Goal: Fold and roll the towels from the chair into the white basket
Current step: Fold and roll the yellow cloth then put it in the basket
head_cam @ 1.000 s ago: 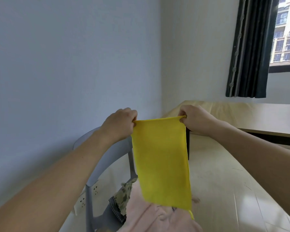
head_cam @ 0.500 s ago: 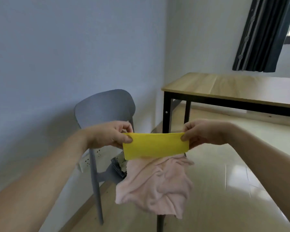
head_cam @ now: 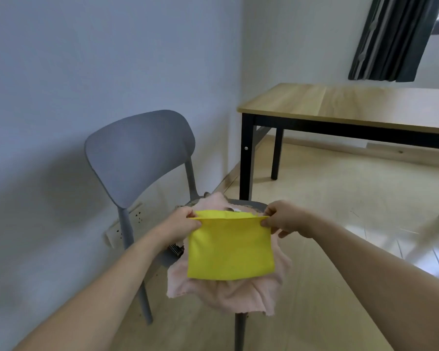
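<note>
A yellow towel (head_cam: 230, 249), folded double, hangs between my hands above the seat of the grey chair (head_cam: 137, 153). My left hand (head_cam: 181, 224) pinches its upper left corner and my right hand (head_cam: 284, 219) pinches its upper right corner. Under it a pink towel (head_cam: 228, 295) lies crumpled on the seat and droops over the front edge. A striped cloth (head_cam: 176, 249) peeks out at the seat's left side. No white basket is in view.
A wooden table with black legs (head_cam: 340, 105) stands at the back right, close to the chair. A wall socket (head_cam: 123, 225) sits low on the wall behind the chair. Dark curtains (head_cam: 390, 36) hang at top right. Pale floor (head_cam: 340, 236) spreads to the right.
The yellow towel hung full length from raised hands; it has been folded in half and lowered over the chair. The view has tilted down, showing the whole chair and the table.
</note>
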